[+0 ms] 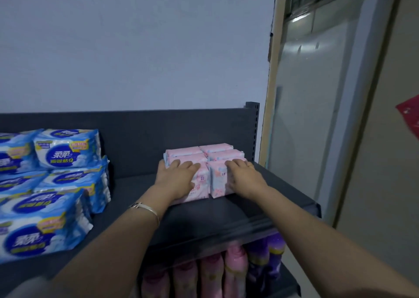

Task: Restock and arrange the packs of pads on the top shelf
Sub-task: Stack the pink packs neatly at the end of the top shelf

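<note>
Head view: the block of pink packs (pixel 217 152) is sitting on the top shelf (pixel 136 188), stood in two columns and reaching back close to the dark back panel (pixel 158 127). The left hand (pixel 179 173) and the right hand (pixel 243 173) are lying over the tops of the two front packs with fingers fairly straight, pressing and squaring them rather than clasping any one pack. Judged from this, stocking is well advanced and the work is now at the aligning stage. To the left of the pink block, well apart across bare shelf, the blue packs (pixel 65 150) are standing stacked in rows. That gap is offering the main room for further packs or sideways shifting. To the right of the block, the shelf end and the upright post (pixel 252 127) are lying near, leaving little margin. In front of the block, bare shelf is running to the front edge (pixel 226 232), below which bottles (pixel 235 266) are showing.
</note>
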### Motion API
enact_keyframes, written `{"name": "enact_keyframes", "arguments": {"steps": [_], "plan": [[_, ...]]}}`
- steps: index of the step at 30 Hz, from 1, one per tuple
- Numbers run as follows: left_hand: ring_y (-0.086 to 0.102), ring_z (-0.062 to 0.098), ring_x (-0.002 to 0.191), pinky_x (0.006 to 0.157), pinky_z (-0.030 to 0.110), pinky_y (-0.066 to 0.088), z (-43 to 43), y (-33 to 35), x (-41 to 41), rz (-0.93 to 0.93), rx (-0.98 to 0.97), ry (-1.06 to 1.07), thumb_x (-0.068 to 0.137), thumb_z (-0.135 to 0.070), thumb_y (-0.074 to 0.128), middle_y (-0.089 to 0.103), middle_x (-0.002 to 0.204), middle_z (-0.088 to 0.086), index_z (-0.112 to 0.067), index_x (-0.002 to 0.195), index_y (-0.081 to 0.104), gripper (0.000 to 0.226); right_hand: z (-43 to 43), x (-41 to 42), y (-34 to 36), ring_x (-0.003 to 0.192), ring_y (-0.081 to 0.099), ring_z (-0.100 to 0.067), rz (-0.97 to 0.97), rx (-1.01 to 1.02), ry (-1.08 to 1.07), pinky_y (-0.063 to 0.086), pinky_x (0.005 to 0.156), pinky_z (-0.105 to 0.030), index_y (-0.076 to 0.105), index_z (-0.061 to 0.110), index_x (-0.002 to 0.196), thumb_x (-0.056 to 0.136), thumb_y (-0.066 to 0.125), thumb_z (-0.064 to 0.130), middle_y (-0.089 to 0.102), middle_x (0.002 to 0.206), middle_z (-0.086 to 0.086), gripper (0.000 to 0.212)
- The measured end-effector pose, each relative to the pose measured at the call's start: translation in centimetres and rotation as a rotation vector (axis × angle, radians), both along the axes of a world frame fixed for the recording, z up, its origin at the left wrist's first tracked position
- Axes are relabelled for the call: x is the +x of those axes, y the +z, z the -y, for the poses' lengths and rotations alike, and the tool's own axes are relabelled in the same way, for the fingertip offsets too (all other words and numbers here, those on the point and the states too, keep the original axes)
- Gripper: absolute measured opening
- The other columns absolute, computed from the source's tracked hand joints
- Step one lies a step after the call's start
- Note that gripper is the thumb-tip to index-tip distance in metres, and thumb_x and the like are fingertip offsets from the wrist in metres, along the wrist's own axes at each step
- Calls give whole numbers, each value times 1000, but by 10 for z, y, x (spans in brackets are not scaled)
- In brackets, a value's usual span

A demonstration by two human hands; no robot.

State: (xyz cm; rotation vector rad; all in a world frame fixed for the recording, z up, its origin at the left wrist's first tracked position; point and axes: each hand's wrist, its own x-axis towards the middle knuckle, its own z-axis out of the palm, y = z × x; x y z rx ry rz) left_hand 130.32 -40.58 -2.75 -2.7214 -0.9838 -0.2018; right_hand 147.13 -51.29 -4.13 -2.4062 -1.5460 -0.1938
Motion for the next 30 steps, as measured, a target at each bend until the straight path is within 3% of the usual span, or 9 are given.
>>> {"name": "enact_keyframes", "arguments": {"steps": [3,6,12,16,19,21,25,30], "plan": [[35,21,130,108,48,22,26,7,-1,94,55,-2,95,-37,42,43,139,-6,-31,136,39,41,23,-2,6,135,27,-32,4,66,39,36,103,-47,28,23,147,93,51,28,27,151,-4,59],[41,20,126,103,41,27,61,5,-3,188,66,26,97,-35,39,49,135,-6,-33,131,48,36,51,-3,0,130,34,-30,-11,159,94,38,99,-43,34,26,144,96,46,32,36,145,-2,50],[53,21,116,92,34,40,152,-32,-13,358,-114,94,94,-31,47,60,123,-3,-26,119,58,27,128,-9,-42,122,41,-25,76,284,235,36,94,-37,50,24,133,97,46,32,51,130,0,37],[57,24,106,79,34,41,205,-73,-30,377,-51,114,93,-29,49,62,110,0,-21,109,57,19,171,-13,-84,107,51,-30,21,341,319,40,84,-39,62,17,117,93,51,27,60,113,-5,29],[56,26,103,79,36,41,236,-94,-43,356,-22,144,93,-28,48,61,107,1,-21,111,56,21,194,-23,-109,79,61,-32,9,407,329,47,62,-36,70,16,94,78,43,28,65,86,-5,34],[55,26,104,82,36,39,252,-107,-52,329,-7,169,93,-29,47,60,108,0,-22,116,55,24,205,-28,-124,70,60,-30,24,408,325,48,55,-33,70,16,87,74,43,28,63,79,-3,32],[54,24,106,86,35,35,276,-140,-68,328,-8,174,94,-28,46,59,111,-2,-23,119,54,26,227,-38,-154,71,59,-32,24,321,347,48,54,-36,68,12,88,78,59,19,63,81,-6,15],[55,27,101,80,36,37,304,-201,-89,277,-67,147,92,-23,52,60,106,1,-20,115,56,24,257,-53,-210,76,60,-35,-32,230,352,51,58,-41,68,11,95,72,75,11,64,86,-11,24]]}}
